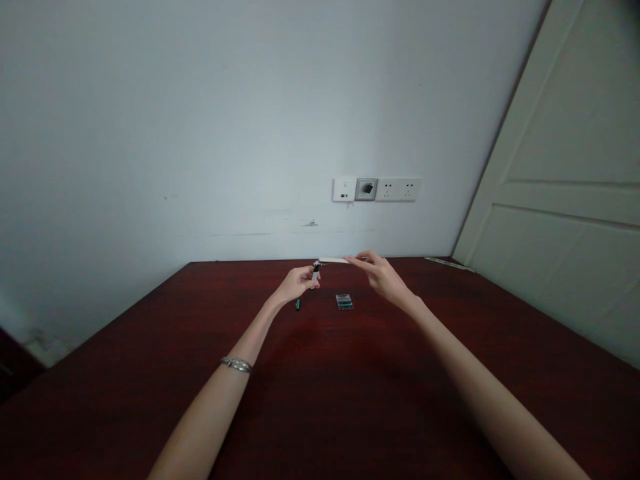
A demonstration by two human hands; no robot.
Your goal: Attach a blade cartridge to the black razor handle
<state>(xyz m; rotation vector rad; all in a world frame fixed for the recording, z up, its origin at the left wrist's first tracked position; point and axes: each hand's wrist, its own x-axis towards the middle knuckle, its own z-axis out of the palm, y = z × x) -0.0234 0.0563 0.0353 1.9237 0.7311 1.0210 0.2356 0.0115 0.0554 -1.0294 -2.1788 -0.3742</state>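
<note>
My left hand (296, 283) is closed in a pinch on a small black-and-silver object (315, 271) held just above the dark red table (320, 387). My right hand (381, 273) is raised opposite it, fingers pinched on the end of a thin white strip (334, 261) that reaches toward the left hand. A small dark green piece (298, 304) lies on the table below my left hand. A small clear case with dark contents (344, 301) lies between my two hands. A silver bracelet (237, 364) is on my left wrist.
A pale wall stands behind the table, with a row of wall sockets (377, 189) above its far edge. A cream panelled door (565, 200) is at the right. A thin light strip (447, 263) lies at the table's far right corner.
</note>
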